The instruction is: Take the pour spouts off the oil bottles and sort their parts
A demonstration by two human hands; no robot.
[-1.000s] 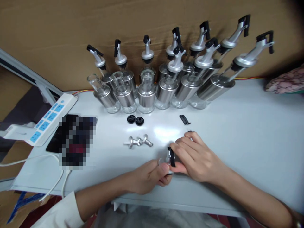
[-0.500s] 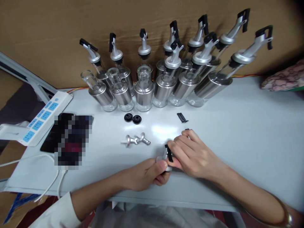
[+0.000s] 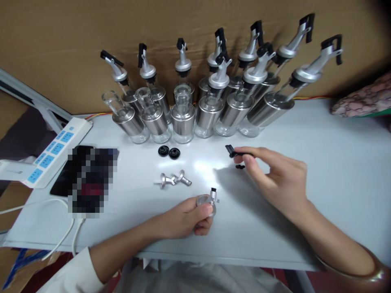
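In my left hand (image 3: 195, 217) is a silver pourer spout (image 3: 213, 198), with its thumb pressed on the round base; a small black cap tops the spout. My right hand (image 3: 277, 179) pinches a thin black lever (image 3: 244, 154) between thumb and index finger, above the table. That lever's tip overlaps other black levers (image 3: 229, 150) lying there; I cannot tell whether they touch. Just below sit small black pieces (image 3: 240, 167). Left of the hands lie two silver pourer spouts (image 3: 174, 179). Behind them are two round black stoppers (image 3: 169, 152).
Glass bottles with steel sleeves (image 3: 183, 122) stand in rows at the back, several fitted with pourers, three front ones open-necked. A white power strip (image 3: 58, 148), phones (image 3: 73, 171) and white cables (image 3: 75, 232) occupy the left. A cardboard wall (image 3: 152, 24) rises behind.
My right hand has moved away from the pourer spout towards the back right, now pinching a black lever. The lever seen on the held spout is off it. My left hand stays nearly in place.
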